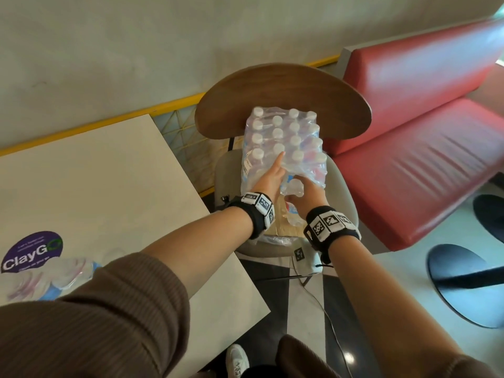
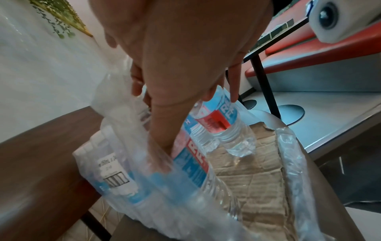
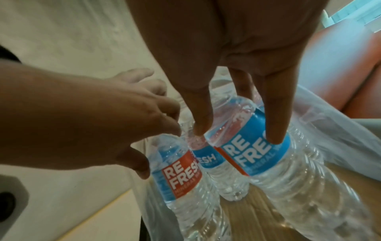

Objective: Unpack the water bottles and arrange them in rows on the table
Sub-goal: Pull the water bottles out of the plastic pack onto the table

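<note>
A shrink-wrapped pack of water bottles (image 1: 283, 137) with white caps stands on a chair seat, its near end torn open over a cardboard tray (image 2: 247, 171). My left hand (image 1: 270, 178) is at the torn edge. Its thumb (image 2: 167, 133) lies under the plastic wrap (image 2: 123, 114), with fingers over it and the index finger stretched across the top. My right hand (image 1: 305, 195) grips the shoulder of a blue-labelled bottle (image 3: 257, 154) at the open end, thumb and finger on either side. Two more labelled bottles (image 3: 179, 176) stand beside it.
The beige table (image 1: 95, 186) lies to the left, with a purple sticker (image 1: 32, 252) and several blurred bottles (image 1: 54, 276) near its front corner. The wooden chair back (image 1: 281, 91) rises behind the pack. A red bench (image 1: 422, 132) and a black table base (image 1: 463, 285) are on the right.
</note>
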`<action>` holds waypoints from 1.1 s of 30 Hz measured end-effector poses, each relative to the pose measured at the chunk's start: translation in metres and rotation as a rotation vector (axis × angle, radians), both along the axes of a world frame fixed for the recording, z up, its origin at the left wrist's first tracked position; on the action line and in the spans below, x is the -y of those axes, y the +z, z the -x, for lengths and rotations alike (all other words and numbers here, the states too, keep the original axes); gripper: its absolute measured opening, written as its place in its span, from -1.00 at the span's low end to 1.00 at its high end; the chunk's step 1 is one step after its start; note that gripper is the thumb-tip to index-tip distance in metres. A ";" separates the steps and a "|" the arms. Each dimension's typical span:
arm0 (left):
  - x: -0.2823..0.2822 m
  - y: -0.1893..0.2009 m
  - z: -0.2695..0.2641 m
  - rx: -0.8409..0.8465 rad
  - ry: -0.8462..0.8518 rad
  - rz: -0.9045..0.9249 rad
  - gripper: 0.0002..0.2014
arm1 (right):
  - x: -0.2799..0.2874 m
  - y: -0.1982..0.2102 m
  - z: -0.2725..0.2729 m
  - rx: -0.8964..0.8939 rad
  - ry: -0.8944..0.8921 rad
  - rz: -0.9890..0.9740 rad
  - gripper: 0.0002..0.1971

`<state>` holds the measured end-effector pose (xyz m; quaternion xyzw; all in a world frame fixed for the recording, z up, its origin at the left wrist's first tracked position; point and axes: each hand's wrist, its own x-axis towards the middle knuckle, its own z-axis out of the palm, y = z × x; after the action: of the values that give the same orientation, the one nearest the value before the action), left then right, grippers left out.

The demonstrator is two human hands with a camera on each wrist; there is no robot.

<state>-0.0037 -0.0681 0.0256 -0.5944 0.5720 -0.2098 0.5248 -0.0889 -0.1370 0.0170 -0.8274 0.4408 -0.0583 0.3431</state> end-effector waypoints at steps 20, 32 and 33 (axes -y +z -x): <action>-0.219 0.024 -0.028 -1.519 0.654 1.293 -0.60 | -0.107 0.039 -0.004 0.022 0.496 -0.009 -0.59; -0.311 0.002 -0.022 -1.310 0.955 0.841 -0.64 | -0.240 0.001 -0.116 -0.032 0.817 -0.163 -0.58; -0.310 -0.001 -0.022 -1.306 0.966 0.841 -0.65 | -0.243 0.001 -0.122 -0.045 0.831 -0.160 -0.57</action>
<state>0.0181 0.2422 0.0242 -0.9118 0.3208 0.2195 -0.1320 0.0326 0.1062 0.0177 -0.9066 0.0805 0.1375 0.3907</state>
